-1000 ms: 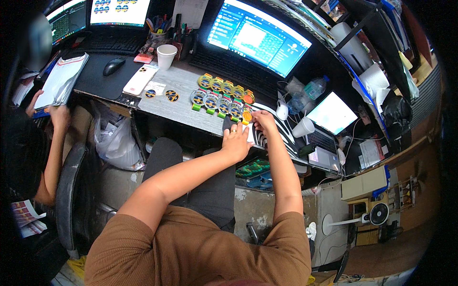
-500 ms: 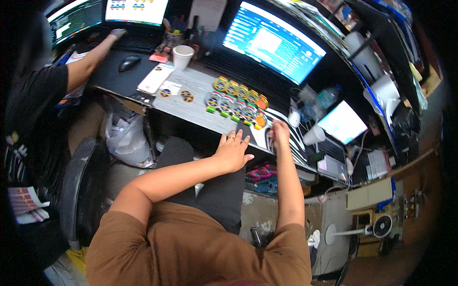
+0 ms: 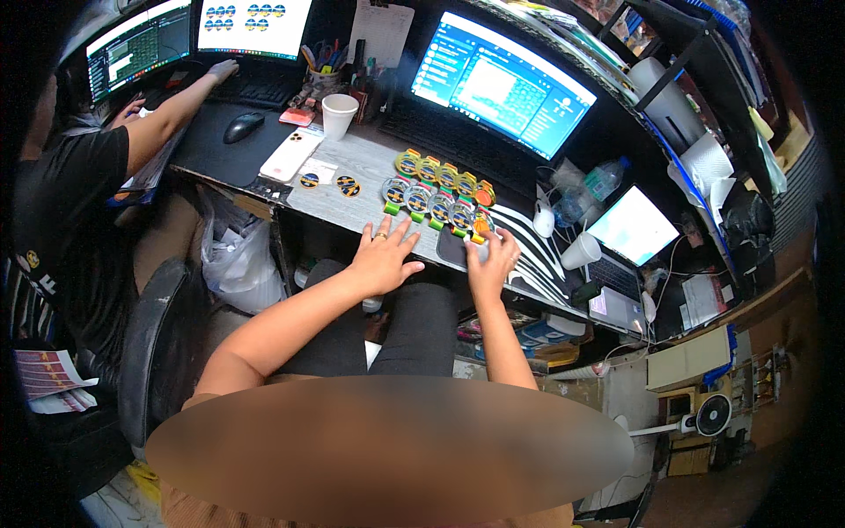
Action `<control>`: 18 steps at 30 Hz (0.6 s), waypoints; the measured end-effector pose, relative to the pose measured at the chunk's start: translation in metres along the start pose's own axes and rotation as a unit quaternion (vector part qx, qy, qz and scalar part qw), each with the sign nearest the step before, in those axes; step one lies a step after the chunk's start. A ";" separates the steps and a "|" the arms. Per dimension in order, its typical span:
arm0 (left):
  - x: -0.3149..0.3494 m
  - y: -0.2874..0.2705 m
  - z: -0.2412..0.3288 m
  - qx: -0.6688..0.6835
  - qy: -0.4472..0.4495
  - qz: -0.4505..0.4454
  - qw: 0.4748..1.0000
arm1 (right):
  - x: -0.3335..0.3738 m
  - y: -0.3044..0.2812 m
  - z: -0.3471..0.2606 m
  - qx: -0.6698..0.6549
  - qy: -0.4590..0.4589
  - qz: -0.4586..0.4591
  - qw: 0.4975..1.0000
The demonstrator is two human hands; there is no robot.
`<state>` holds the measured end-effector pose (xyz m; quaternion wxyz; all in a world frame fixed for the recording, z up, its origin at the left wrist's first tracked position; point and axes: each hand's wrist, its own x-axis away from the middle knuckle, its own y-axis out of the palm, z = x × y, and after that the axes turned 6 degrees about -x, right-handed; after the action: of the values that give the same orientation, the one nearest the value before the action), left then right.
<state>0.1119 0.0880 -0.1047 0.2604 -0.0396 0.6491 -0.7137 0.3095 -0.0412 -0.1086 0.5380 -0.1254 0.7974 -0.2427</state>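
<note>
Two rows of medals (image 3: 429, 205) lie on the grey desktop, gold-coloured ones behind, silver-coloured ones in front, with orange discs at the right end. Green, yellow and red ribbon ends show under them. My left hand (image 3: 385, 261), wearing a ring, rests open at the desk's front edge, its fingers spread just below the front row. A dark phone-like slab (image 3: 451, 250) lies between my hands. Beside its right edge is my right hand (image 3: 495, 264), thumb and forefinger apart, fingertips close to the last front medal; whether they touch it I cannot tell.
Loose round stickers (image 3: 349, 186), a white phone (image 3: 291, 156) and a white cup (image 3: 339, 116) are left of the medals. Rightward lie a zebra-striped mat (image 3: 528, 255), a white mouse (image 3: 543, 218), another cup (image 3: 581, 252) and a laptop (image 3: 616, 280). A co-worker's arm (image 3: 180, 107) reaches a keyboard at left.
My left hand has shifted left along the desk edge. My right hand has moved left and lower, from over the striped mat to beside the dark slab and the end medal.
</note>
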 end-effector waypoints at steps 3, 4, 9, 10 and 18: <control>-0.005 0.005 0.007 0.013 0.003 -0.003 1.000 | -0.005 0.003 -0.014 0.033 0.023 -0.041 0.998; -0.006 0.006 0.008 0.019 -0.001 -0.007 1.000 | -0.006 0.004 -0.016 0.037 0.018 -0.044 0.998; -0.010 0.011 0.009 0.029 -0.003 0.007 1.000 | -0.007 0.011 -0.017 0.061 0.030 -0.060 0.996; -0.011 0.012 0.009 0.035 -0.003 0.009 0.999 | -0.007 0.012 -0.017 0.068 0.047 -0.074 0.994; -0.007 0.008 0.006 0.046 -0.019 0.043 0.998 | -0.005 0.010 -0.021 0.039 -0.004 -0.062 0.997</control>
<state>0.1232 0.0850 -0.1090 0.3042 -0.0131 0.6118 -0.7301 0.2930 -0.0248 -0.1037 0.5294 -0.1543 0.7759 -0.3064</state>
